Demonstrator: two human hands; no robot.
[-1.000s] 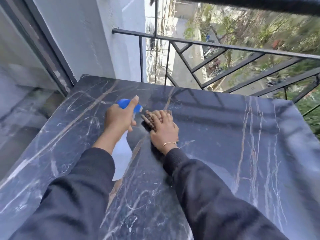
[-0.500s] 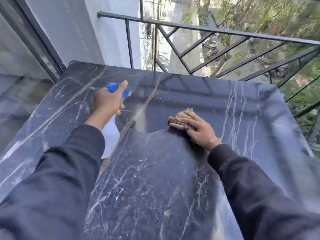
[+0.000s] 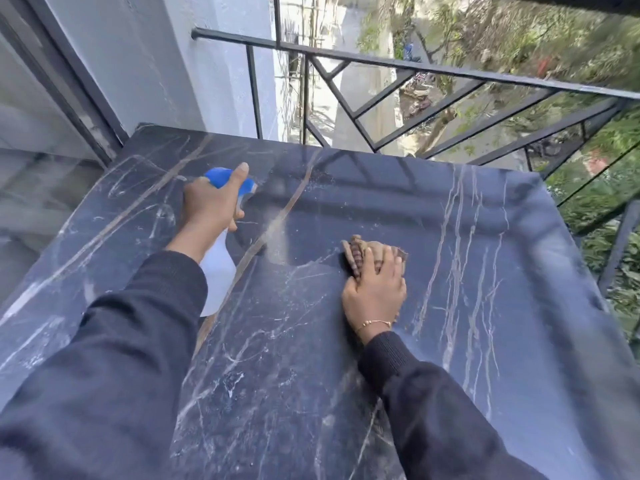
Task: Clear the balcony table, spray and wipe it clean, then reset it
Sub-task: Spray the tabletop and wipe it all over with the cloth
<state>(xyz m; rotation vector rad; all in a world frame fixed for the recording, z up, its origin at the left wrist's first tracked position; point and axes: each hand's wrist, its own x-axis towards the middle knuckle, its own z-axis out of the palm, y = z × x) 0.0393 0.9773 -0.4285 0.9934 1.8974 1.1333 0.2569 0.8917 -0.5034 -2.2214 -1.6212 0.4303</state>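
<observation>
The dark marble table (image 3: 467,306) with pale veins fills the view. My left hand (image 3: 211,202) grips a white spray bottle (image 3: 218,271) with a blue trigger head, held over the table's left half, nozzle pointing right. A faint mist patch hangs just right of the nozzle. My right hand (image 3: 375,289) presses a bunched brown striped cloth (image 3: 360,252) flat on the table's middle, fingers spread over it. The cloth's far edge sticks out beyond my fingertips.
A black metal railing (image 3: 415,67) runs along the table's far and right edges, with a drop to trees and ground beyond. A white wall (image 3: 145,57) and a dark glass door frame (image 3: 79,88) stand at the left.
My right hand has slid the cloth from beside the spray bottle rightward to the table's middle. The left hand keeps the bottle in about the same place; mist appeared by the nozzle.
</observation>
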